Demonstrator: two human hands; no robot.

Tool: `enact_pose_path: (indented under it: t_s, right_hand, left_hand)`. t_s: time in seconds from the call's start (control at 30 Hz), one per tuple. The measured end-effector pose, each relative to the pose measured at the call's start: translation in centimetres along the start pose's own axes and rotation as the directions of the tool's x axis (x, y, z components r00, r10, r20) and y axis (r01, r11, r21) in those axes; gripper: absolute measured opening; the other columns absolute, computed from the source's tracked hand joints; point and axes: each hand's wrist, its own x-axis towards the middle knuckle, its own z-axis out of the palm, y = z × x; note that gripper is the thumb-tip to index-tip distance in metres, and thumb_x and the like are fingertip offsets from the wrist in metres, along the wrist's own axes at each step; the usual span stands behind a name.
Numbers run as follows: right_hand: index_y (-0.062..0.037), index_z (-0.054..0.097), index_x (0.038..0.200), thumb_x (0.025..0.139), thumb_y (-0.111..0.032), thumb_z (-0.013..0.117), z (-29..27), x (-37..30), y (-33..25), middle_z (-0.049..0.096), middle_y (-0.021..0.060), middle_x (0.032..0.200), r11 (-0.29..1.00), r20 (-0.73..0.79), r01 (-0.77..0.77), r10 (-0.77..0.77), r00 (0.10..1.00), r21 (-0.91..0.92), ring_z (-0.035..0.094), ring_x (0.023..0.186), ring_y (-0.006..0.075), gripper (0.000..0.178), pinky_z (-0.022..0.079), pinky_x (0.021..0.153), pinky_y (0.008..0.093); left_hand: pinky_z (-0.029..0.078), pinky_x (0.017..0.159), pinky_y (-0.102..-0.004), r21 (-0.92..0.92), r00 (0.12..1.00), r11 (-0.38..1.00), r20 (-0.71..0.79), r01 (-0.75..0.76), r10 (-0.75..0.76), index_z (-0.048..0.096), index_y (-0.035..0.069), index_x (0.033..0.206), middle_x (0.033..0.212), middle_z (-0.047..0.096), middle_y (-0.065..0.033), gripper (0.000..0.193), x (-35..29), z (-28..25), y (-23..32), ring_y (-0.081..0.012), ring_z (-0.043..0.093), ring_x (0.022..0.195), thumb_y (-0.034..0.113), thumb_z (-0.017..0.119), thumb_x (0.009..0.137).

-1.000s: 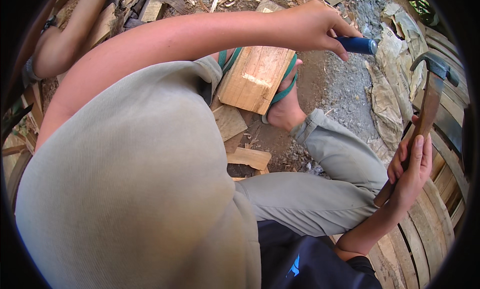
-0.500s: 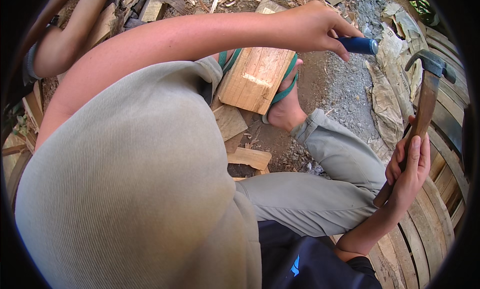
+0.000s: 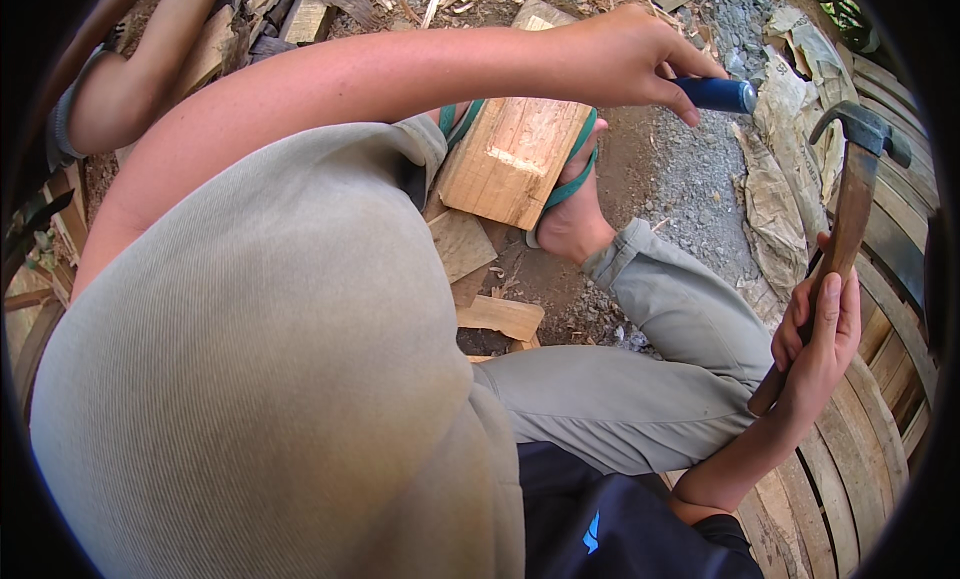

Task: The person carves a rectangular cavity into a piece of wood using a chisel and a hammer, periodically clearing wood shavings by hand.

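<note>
A: Quick q: where's the L hand [image 3: 640, 61] rel. to the wood block [image 3: 515, 169]?

B: Up & right of it, fingers clamped on a blue handle [image 3: 716, 95], capped end poking out. Other end's hidden, can't tell what's on it.

A: And the R hand [image 3: 822, 329]?

B: Well right of the block, fingers wrapped round the hammer [image 3: 853, 214], low on its wooden shaft, head up, claw toward the block.

A: How'd they handle?

B: Hammer's prob top-heavy & stiff; low on the shaft seems a good hold. Blue handle looks hard, smooth, maybe a bit slippery; best gripped mid-length, fingers off the cap.

A: Block itself?

B: Btwn the feet [image 3: 575, 234], pale cut on its top face. Prob heavy-ish, rigid; best hold = both long sides. Neither hand's on it.

A: Nearby?

B: Crumpled sheet [image 3: 778, 199] right of the block, wood scraps [image 3: 462, 245] just below it.
</note>
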Motion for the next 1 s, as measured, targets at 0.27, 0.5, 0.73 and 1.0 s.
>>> enact_pose_path:
  t_s: [0.27, 0.5, 0.73, 1.0]
  right_hand:
    - [0.0015, 0.05, 0.142, 0.112, -0.029, 0.043, -0.1, 0.0, 0.2, 0.044, -0.0032, 0.069, 0.999, 0.02, -0.017, 0.016, 1.0, 0.038, 0.03, 0.042, -0.0005, 0.043, 0.024, 0.035, 0.0176]
    - [0.0036, 0.05, 0.138, 0.108, -0.022, 0.052, 0.0, 0.9, 3.4, 0.055, -0.0006, 0.08, 0.968, 0.04, 0.24, -0.238, 0.97, -0.066, 0.042, 0.051, 0.0006, 0.039, 0.03, 0.043, 0.0168]
    - [-0.0006, 0.048, 0.143, 0.107, -0.019, 0.058, 0.5, -0.2, 3.6, 0.057, -0.0015, 0.087, 0.979, -0.072, 0.202, -0.203, 0.977, -0.019, 0.039, 0.057, -0.002, 0.042, 0.028, 0.046, 0.0151]
    - [0.0025, 0.055, 0.144, 0.103, -0.016, 0.065, 2.9, 0.0, 3.2, 0.067, 0.0031, 0.107, 0.849, 0.123, 0.292, -0.265, 0.956, -0.44, 0.058, 0.087, 0.0081, 0.046, 0.048, 0.077, 0.0227]
  left_hand:
    - [0.06, 0.084, -0.0363, -0.057, 0.999, 0.998, 0.019, 0.04, -0.039, 0.072, 0.017, 0.128, 0.104, 0.077, -0.014, 0.05, -0.2, 0.0, -0.1, -0.0244, 0.077, 0.094, 0.03, 0.085, 0.081]
    - [0.06, 0.084, -0.0349, -0.049, 0.997, 0.996, 0.018, 0.071, -0.07, 0.072, 0.018, 0.128, 0.104, 0.078, -0.0127, 0.051, -0.4, -0.4, -0.1, -0.0228, 0.077, 0.094, 0.029, 0.086, 0.08]
    - [0.059, 0.084, -0.0323, -0.114, 0.998, 0.992, 0.02, 0.059, -0.057, 0.073, 0.018, 0.128, 0.103, 0.078, -0.0111, 0.052, -0.2, -0.3, -0.2, -0.0206, 0.077, 0.094, 0.027, 0.087, 0.079]
    - [0.059, 0.085, -0.0329, -0.12, 0.994, 0.987, 0.028, 0.106, -0.104, 0.073, 0.019, 0.128, 0.105, 0.078, -0.0113, 0.052, -0.6, -0.6, 0.1, -0.0196, 0.076, 0.094, 0.024, 0.087, 0.078]
